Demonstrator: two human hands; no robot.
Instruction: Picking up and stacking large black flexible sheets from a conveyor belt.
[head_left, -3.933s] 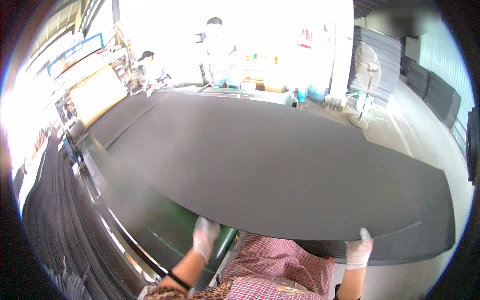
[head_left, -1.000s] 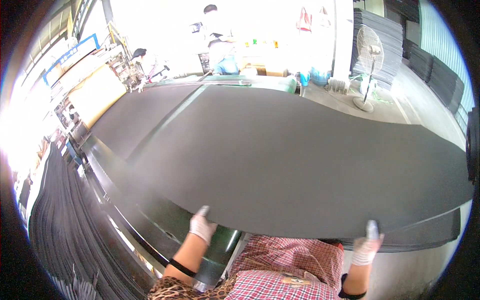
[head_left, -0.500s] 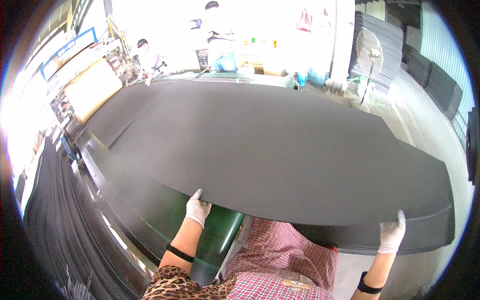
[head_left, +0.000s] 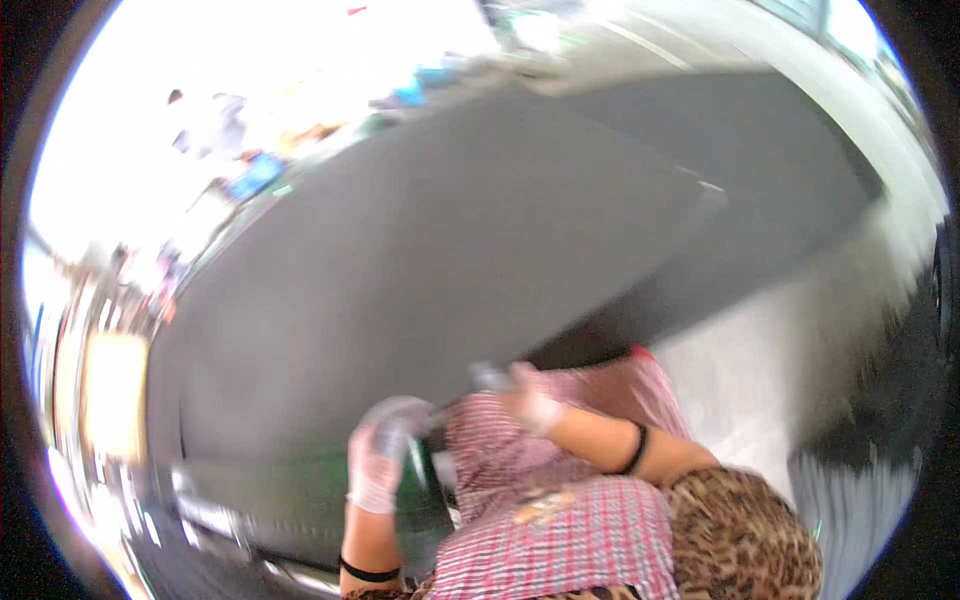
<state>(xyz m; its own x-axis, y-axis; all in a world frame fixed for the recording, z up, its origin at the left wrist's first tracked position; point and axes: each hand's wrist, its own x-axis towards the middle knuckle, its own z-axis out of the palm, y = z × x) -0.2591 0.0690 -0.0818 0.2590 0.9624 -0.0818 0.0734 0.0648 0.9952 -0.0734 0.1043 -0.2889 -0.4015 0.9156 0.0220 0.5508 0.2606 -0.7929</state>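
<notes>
A wide dark grey sheet (head_left: 430, 250) lies in front of me, its near edge passing close to my hands. My left hand (head_left: 378, 460), in a pale glove, is over the green surface (head_left: 300, 490) near that edge. My right hand (head_left: 530, 398), also gloved, is in front of my checked apron, beside the sheet's near edge. Motion smears the fingers of both hands; greyish shapes show at their tips, and I cannot make out whether these are glove fingers or something held.
Another dark sheet (head_left: 740, 150) lies at the right, partly under the nearer one. A blurred person (head_left: 215, 125) is at the far left beyond the sheet. A pale yellow panel (head_left: 115, 395) stands at the left, and pale floor (head_left: 740, 390) shows at the right.
The view has swung to the right. My right hand has left the sheet's right edge and come in toward my apron. My left hand has also come off the sheet's edge.
</notes>
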